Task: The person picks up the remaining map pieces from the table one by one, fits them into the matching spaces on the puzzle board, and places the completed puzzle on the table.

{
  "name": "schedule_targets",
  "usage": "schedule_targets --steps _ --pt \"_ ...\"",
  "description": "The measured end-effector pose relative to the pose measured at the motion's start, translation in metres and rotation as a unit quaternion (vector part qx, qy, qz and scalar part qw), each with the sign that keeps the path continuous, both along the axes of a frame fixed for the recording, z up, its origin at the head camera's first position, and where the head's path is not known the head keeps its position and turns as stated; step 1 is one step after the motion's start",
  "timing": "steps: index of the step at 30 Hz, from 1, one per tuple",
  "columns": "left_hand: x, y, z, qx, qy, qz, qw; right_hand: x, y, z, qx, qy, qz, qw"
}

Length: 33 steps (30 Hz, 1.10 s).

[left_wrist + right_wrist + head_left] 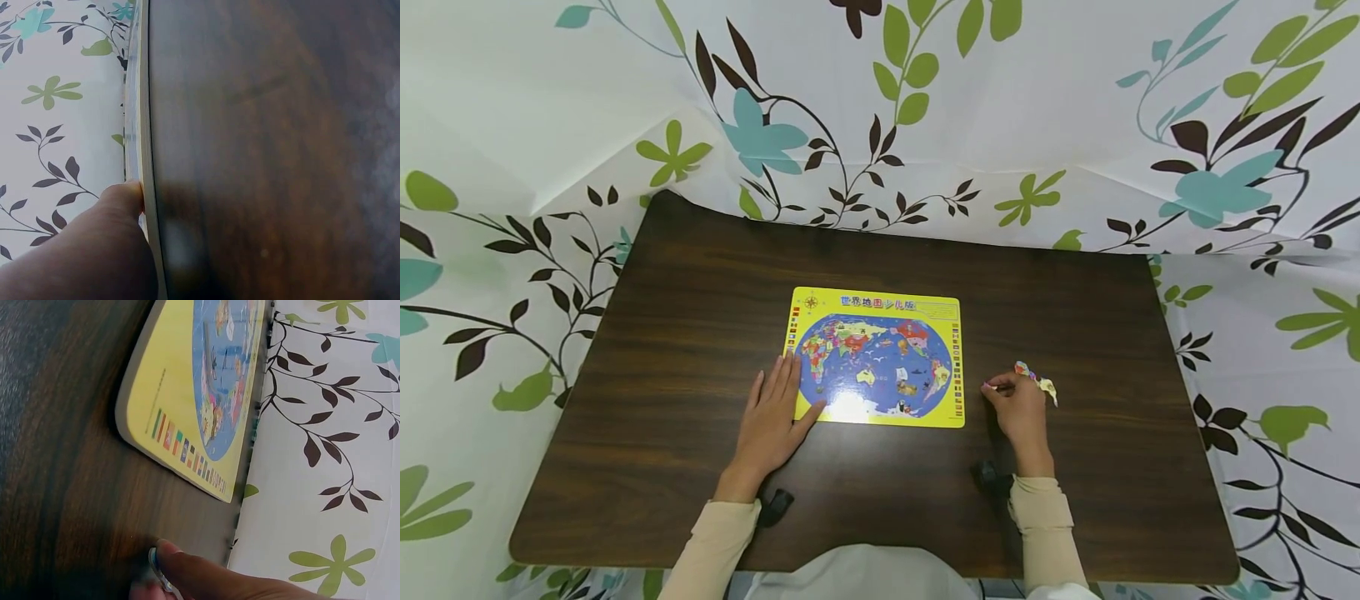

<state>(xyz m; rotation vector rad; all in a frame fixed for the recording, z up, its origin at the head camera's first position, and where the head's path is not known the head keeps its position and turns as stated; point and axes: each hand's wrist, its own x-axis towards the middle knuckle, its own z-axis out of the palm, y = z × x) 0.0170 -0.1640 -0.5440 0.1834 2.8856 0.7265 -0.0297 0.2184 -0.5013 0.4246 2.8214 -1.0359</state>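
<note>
One brown wood-grain table [1120, 467]: bearing one yellow rectangular world-map board [877, 358]
Left hand [771, 417]: fingers straight, at board's eight o'clock
Right hand [1022, 412]: board's four o'clock, pinching one thin piece [161, 575]
Multicoloured scraps [1047, 387]: right hand's one o'clock, count unclear

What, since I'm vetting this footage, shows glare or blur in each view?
Head view: white glare washes out the lower middle of the map board; left wrist view: the tabletop looks soft, with a pale reflection low beside the board's edge; right wrist view: the right hand has one blurred fingertip at the bottom.
</note>
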Motion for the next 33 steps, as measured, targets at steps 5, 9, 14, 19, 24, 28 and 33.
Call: schedule_targets --steps 5,9,14,19,24,28,33 --pt "0.001 -0.003 0.001 -0.003 0.002 0.003 1.0 -0.001 -0.008 0.002 -0.021 0.003 -0.004 0.9998" --pt "0.001 -0.005 0.002 -0.005 0.004 0.005 1.0 -0.007 -0.022 0.009 -0.045 0.031 0.002 0.9985" --pt "0.002 -0.006 0.003 -0.01 0.003 0.009 0.9999 -0.023 -0.06 0.022 -0.102 0.024 0.044 0.9935" --pt "0.002 -0.006 0.003 -0.012 -0.001 0.012 0.9998 -0.033 -0.113 0.027 -0.138 -0.016 0.143 0.98" --pt "0.002 -0.005 0.003 -0.009 0.007 0.007 0.9999 -0.038 -0.16 0.022 -0.143 -0.012 0.256 0.9561" --pt "0.001 -0.002 0.0 -0.008 0.024 0.0 0.9997 -0.042 -0.187 0.015 -0.139 -0.003 0.31 0.9404" --pt "0.003 0.001 -0.002 0.001 0.031 -0.004 0.9995 -0.047 -0.205 0.005 -0.117 0.006 0.336 0.9345"
